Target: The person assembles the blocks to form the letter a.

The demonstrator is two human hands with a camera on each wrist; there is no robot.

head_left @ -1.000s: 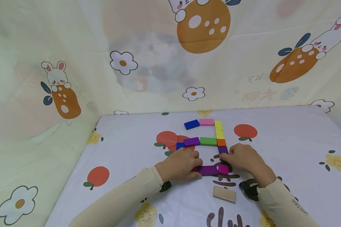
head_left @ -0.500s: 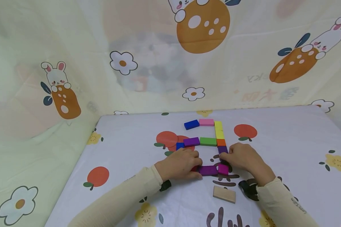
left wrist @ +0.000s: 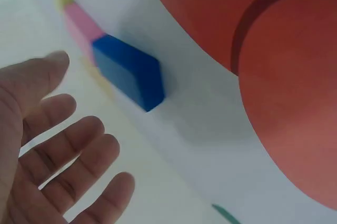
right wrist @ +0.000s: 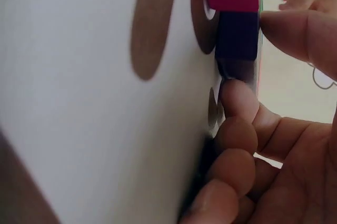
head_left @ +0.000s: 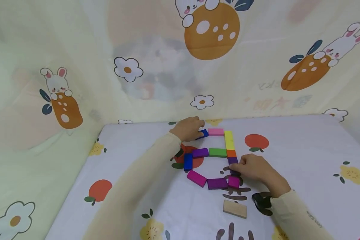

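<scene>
Coloured wooden blocks lie end to end on the cloth in a rounded outline. At its far left end, my left hand (head_left: 187, 129) hovers by a blue block (left wrist: 126, 68), fingers spread and apart from it in the left wrist view. A pink block (head_left: 216, 132) adjoins that blue one, then come a yellow block (head_left: 229, 140) and an orange block (head_left: 231, 153). My right hand (head_left: 253, 168) pinches a dark purple block (right wrist: 237, 35) between thumb and index finger. Below it sits a small magenta block (head_left: 233, 182); the dark block's near end is partly hidden by fingertips.
A green block (head_left: 217, 152), a purple block (head_left: 200, 153), another blue block (head_left: 188, 162), a long magenta block (head_left: 196, 178) and a second purple block (head_left: 217, 183) form the loop. One plain wood block (head_left: 235, 209) lies apart, nearer. A printed curtain (head_left: 156, 110) rises behind the table.
My left hand has left the loop's lower left and moved to the far blue block, uncovering the long magenta block and near blue block. The right hand stays at the dark purple block.
</scene>
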